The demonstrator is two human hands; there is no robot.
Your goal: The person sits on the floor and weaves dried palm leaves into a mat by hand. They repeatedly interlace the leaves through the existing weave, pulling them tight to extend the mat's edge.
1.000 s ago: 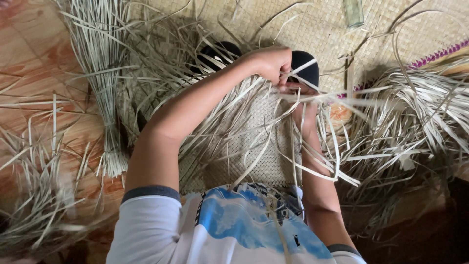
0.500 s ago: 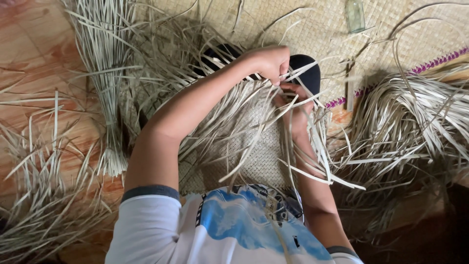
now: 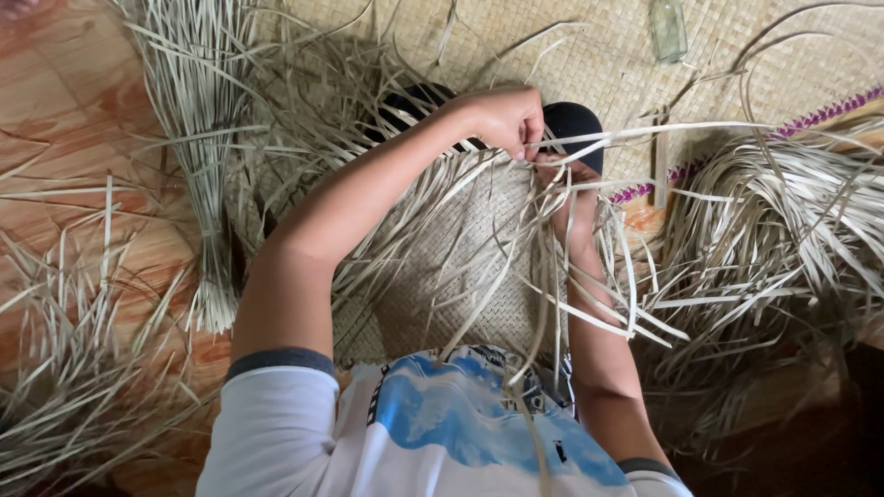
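Half-woven pale straw mat panel (image 3: 460,267) lies in the lap, over the big woven floor mat (image 3: 571,64). Left hand (image 3: 502,120) pinches a long flat straw strip (image 3: 645,133) at the panel's far edge; right hand (image 3: 566,179) is under loose strands, grip unclear. Best keep strip taut, flat. Tied straw bundle (image 3: 198,138) off the floor mat's left edge.

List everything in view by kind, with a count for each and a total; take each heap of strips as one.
Woven piece under the hands: 1
Large woven floor mat: 1
Tied bundle of strips: 1
Loose heaps of strips: 2
Small glass bottle: 1
Hands, left and right: 2
Total: 8
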